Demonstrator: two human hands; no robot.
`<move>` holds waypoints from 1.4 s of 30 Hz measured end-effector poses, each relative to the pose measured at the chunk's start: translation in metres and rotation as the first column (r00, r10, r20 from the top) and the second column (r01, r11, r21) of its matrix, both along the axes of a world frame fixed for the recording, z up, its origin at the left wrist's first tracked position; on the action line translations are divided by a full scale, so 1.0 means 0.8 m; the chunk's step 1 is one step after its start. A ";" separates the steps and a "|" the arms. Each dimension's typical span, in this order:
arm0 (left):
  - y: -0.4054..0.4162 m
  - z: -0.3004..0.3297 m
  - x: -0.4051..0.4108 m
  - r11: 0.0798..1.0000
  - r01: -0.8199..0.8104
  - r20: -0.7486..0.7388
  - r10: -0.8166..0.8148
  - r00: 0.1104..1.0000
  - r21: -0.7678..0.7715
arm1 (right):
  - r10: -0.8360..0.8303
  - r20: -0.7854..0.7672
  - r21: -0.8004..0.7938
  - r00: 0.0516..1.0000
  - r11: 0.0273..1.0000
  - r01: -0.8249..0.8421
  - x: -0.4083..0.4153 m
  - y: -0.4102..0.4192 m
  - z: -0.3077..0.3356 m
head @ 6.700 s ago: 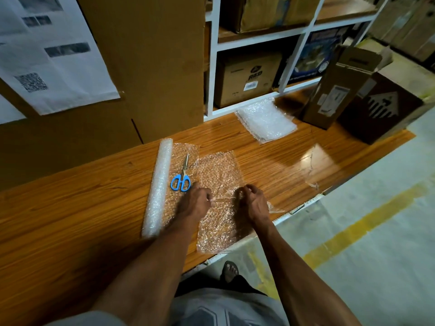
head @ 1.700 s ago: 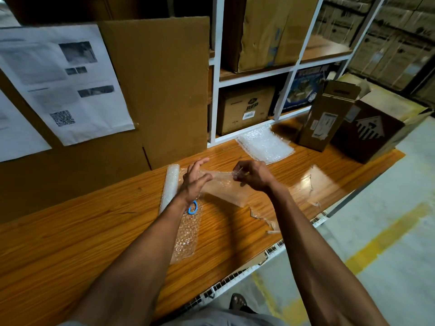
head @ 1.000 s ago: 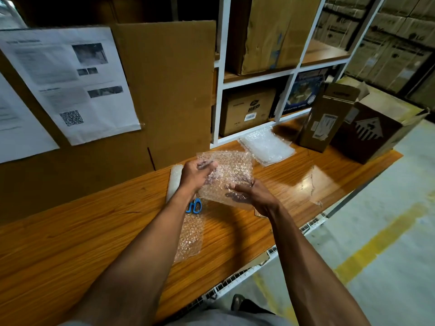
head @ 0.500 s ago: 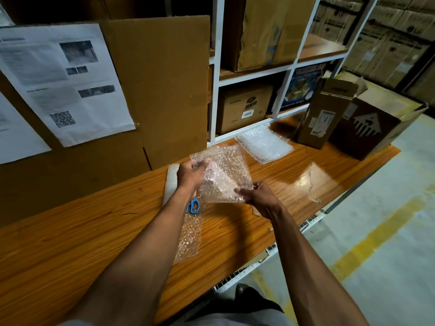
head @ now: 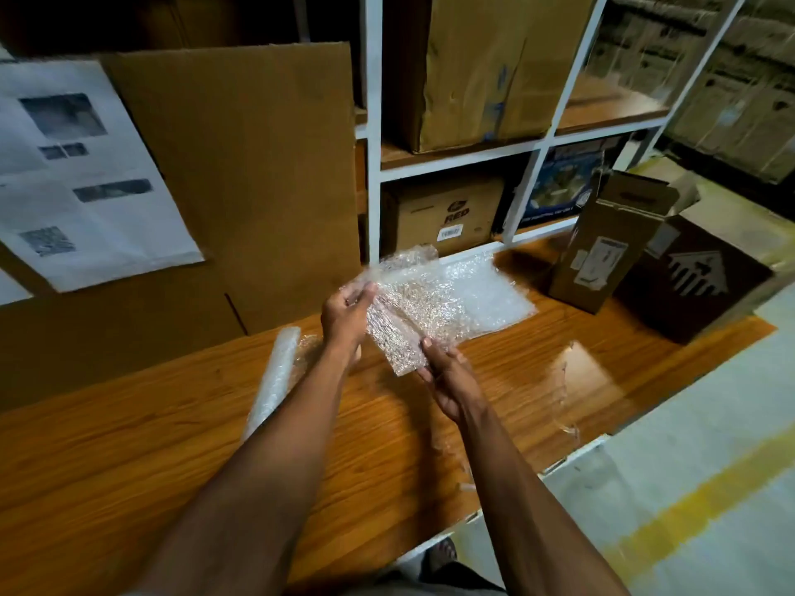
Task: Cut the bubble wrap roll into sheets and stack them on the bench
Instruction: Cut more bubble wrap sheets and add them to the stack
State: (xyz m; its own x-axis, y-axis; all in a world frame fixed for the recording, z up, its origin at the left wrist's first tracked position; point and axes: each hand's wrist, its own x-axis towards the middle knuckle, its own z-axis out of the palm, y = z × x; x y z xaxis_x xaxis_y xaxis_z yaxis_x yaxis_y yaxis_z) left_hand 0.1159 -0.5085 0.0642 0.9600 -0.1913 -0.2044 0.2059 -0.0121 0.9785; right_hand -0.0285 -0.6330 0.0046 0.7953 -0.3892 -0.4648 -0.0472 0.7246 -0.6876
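Cardboard boxes fill the white shelving behind a long wooden bench. Above it, the person holds 1 cut sheet of bubble wrap in the air: the left hand pinches its upper left edge, while the right hand grips the lower corner between thumb and fingers. The roll lies on the bench beside the left forearm. Just beyond the held sheet sits the stack of finished sheets. The stacking step looks in hand; next, the sheet likely needs carrying forward and laying flat, edges squared on that stack.
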 end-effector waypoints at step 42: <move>-0.177 -0.005 0.050 0.511 0.813 -0.120 -0.821 0.558 0.280 | 0.391 -0.378 -0.262 0.839 0.824 -0.502 0.132 -0.349 0.014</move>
